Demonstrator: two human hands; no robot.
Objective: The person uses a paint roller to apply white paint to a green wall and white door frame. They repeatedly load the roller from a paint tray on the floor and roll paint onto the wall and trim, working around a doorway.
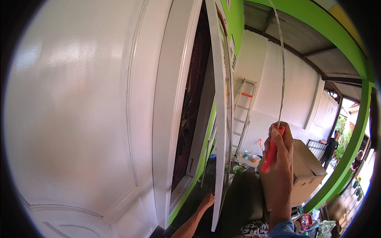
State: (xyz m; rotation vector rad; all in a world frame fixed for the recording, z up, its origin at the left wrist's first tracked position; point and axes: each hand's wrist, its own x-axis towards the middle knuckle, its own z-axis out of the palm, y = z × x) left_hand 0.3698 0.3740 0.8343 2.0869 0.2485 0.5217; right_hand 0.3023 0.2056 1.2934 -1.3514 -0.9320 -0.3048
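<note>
A red-handled metal rod (270, 155) rises nearly upright in front of a pale wall (297, 87), its long axis running out past the top edge. The right hand (284, 146), forearm raised, curls around the handle; the left hand (206, 202) reaches low beside a white panel (220, 142), fingers partly hidden, so its grip cannot be told.

You are holding a red handle (270, 155) to the right of the tall white panel (220, 119) — it is tilting, its lower end leaning toward the panel. From its top a thin, grey-white rod (282, 79) is rising steeply, bending toward the panel's side and running out of view above. The panel is standing upright — turning its long, narrow edge toward you.
</note>
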